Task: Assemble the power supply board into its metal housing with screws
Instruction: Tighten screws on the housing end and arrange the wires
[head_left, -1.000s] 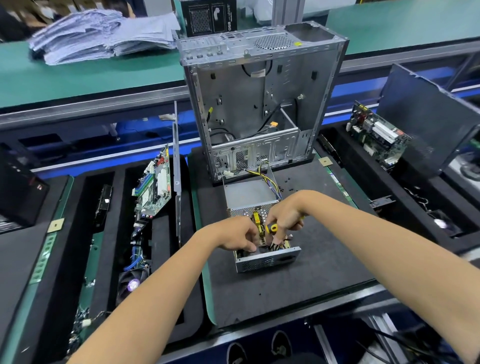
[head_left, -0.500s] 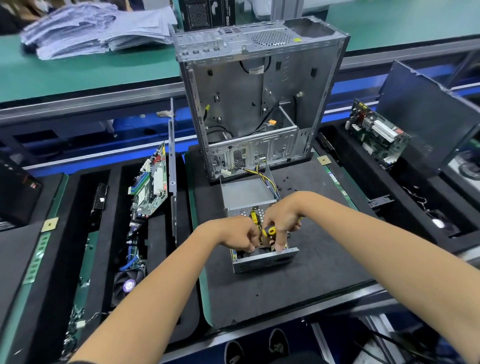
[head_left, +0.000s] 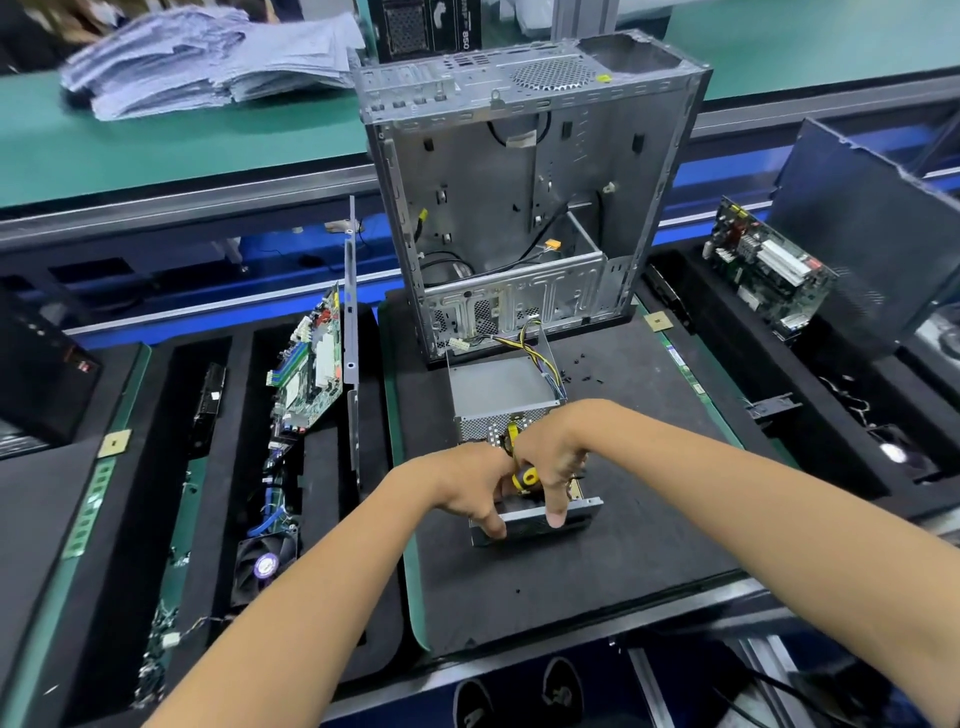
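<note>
The power supply housing (head_left: 501, 387), a small silver metal box with a mesh side, lies on the black mat (head_left: 649, 519) in front of me. Yellow and black wires (head_left: 535, 348) run out of its far end. My left hand (head_left: 465, 488) curls over the near end, one finger down on the front wall (head_left: 524, 527). My right hand (head_left: 553, 454) grips a yellow-and-black screwdriver (head_left: 525, 477) over the open near end, with its thumb reaching down to the same wall. Both hands hide the board inside.
An open grey computer case (head_left: 519, 197) stands upright just behind the housing. Loose black screws (head_left: 584, 369) lie on the mat to the right. Foam trays hold a motherboard (head_left: 311, 364) and fan (head_left: 265, 561) on the left, and another board (head_left: 769, 265) with a black panel (head_left: 872, 228) on the right.
Both hands stay over the near end of the housing. A left finger and the right thumb now stretch down onto the front wall. The housing has not moved.
</note>
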